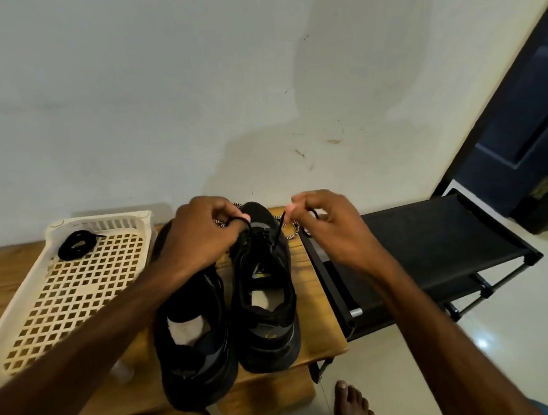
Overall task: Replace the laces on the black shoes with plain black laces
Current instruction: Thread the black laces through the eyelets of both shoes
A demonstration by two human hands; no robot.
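The left hand (201, 232) and right hand (332, 229) each pinch one end of the plain black lace (279, 230) over the right shoe (267, 302). I'd pull both ends level and snug before crossing them. A spare lace (77, 244) lies coiled in the basket (100, 217) on the left.

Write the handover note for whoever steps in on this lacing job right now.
Left hand: pinches one end of the black lace.
Right hand: pinches the other end.
Done: that lace runs into the eyelets of the right-hand shoe; a speckled lace lies loose on the table behind it.
Left: finish this shoe, then check the left-hand shoe, its eyelets hidden by the arm. A spare lace lies coiled in the basket.
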